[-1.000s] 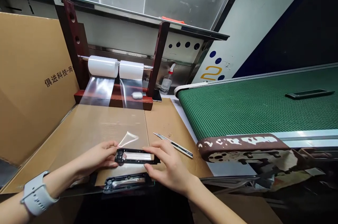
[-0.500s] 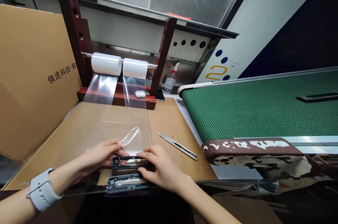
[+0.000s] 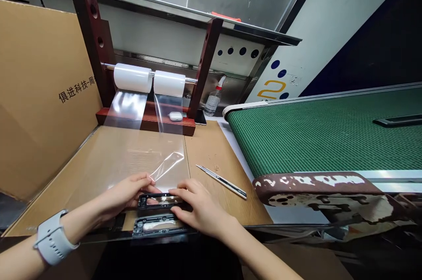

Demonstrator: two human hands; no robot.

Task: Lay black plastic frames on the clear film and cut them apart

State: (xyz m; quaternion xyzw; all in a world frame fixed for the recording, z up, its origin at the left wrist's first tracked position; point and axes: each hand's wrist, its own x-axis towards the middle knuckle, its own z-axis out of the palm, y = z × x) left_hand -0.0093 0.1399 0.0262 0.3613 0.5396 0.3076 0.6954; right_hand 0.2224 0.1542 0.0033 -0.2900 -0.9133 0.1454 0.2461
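A black rectangular frame part point(image 3: 157, 201) lies on the cardboard-covered bench, held at both ends. My left hand point(image 3: 127, 192), with a grey watch on the wrist, pinches its left end. My right hand point(image 3: 198, 207) grips its right end with curled fingers. Just nearer to me lies a second black frame part point(image 3: 158, 225). Clear film point(image 3: 166, 157) runs from the right white roll point(image 3: 169, 83) down to the held part, its loose end curled up above it.
A left film roll point(image 3: 132, 78) hangs on the same red-brown stand point(image 3: 204, 64). A utility knife point(image 3: 222, 180) lies right of my hands. A green conveyor belt point(image 3: 313, 139) carries another black part point(image 3: 397, 120). Cardboard sheet point(image 3: 39, 91) stands at left; spray bottle point(image 3: 212, 102) at back.
Both hands have drawn the black frame part slightly nearer to me and lower onto the bench. The film's loose end has lifted and shifted right.
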